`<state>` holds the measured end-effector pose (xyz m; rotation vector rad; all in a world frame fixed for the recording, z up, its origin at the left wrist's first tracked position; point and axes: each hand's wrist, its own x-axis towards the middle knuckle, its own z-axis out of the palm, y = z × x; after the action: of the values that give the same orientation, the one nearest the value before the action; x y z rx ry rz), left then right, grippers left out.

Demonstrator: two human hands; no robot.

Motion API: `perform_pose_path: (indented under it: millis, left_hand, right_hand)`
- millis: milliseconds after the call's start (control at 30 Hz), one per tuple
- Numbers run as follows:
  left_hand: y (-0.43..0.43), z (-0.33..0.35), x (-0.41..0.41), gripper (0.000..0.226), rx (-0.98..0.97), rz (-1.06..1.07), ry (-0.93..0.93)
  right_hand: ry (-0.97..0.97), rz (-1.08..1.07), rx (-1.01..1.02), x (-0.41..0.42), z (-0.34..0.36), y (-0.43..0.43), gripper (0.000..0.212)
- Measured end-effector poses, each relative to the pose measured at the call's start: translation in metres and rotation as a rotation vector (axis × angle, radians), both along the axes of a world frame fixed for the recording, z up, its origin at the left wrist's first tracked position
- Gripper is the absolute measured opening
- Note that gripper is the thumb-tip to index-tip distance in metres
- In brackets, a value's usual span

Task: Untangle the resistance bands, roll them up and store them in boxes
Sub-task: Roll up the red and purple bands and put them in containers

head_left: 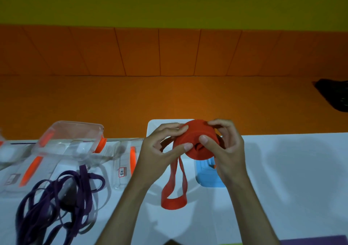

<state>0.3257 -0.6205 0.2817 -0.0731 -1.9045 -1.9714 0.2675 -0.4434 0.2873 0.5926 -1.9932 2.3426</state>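
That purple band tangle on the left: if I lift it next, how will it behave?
Probably floppy: the purple band tangle lies in slack, overlapping loops on the table, so strands will likely droop and snag together. Likely light for its spread, since the strips look thin and flat. Unlikely to roll.

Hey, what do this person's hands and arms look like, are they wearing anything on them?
Nothing worn that shows. The left hand and right hand have no gloves, rings or watch, and the nails are short. The left forearm and right forearm show no sleeves down to the picture's bottom edge.
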Motion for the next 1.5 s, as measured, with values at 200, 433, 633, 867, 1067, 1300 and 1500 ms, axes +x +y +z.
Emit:
perform_pose_path:
  millis: [200,433,633,867,1067,1300,1500]
  left_hand:
    - [-0.001,-0.006,0.001,0.032,0.032,0.039,0.018]
    - [-0.009,-0.004,0.002,0.040,0.010,0.018,-0.026]
    - [-0.009,-0.003,0.002,0.039,0.040,0.035,-0.046]
    - [-0.017,-0.004,0.011,0.037,0.060,0.030,-0.060]
    - [-0.009,-0.012,0.010,0.034,0.086,0.110,-0.025]
    - [-0.028,-0.010,0.011,0.038,0.016,0.030,-0.053]
    - [-0.031,-0.015,0.018,0.032,-0.039,0.126,-0.003]
  right_hand:
    - [-0.050,0.106,0.087,-0.008,0.004,0.014,0.028]
    - [0.018,0.091,0.048,-0.003,0.006,0.008,0.031]
    - [-0.057,0.075,0.066,-0.004,0.008,0.008,0.026]
    - [-0.033,0.085,0.061,0.008,0.005,-0.004,0.021]
    - [-0.033,0.062,0.079,0.000,0.002,-0.001,0.023]
    - [-0.081,0.131,0.077,0.003,-0.002,-0.012,0.023]
    - [0.002,0.012,0.041,0.003,0.005,-0.023,0.025]
